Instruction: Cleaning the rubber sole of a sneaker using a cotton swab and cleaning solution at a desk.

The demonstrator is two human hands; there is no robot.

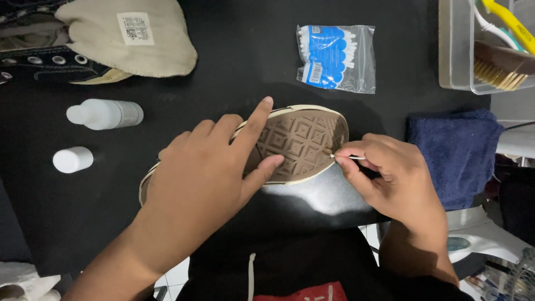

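A shoe (pixel 301 139) lies sole up on the black table (pixel 223 67), showing a brown patterned sole with a cream rim. My left hand (pixel 206 173) presses down on the sole's middle, index finger stretched along its far edge and thumb on the tread. My right hand (pixel 384 173) pinches a thin white cotton swab (pixel 348 158), whose tip touches the sole's rim at the toe end.
A plastic bag of cotton swabs (pixel 335 57) lies behind the shoe. A white bottle (pixel 106 113) lies on its side at left, with its white cap (pixel 73 159) nearby. Another dark shoe with a cream insole (pixel 111 33) sits far left. A folded blue towel (pixel 454 150) and a clear box of brushes (pixel 490 50) are at right.
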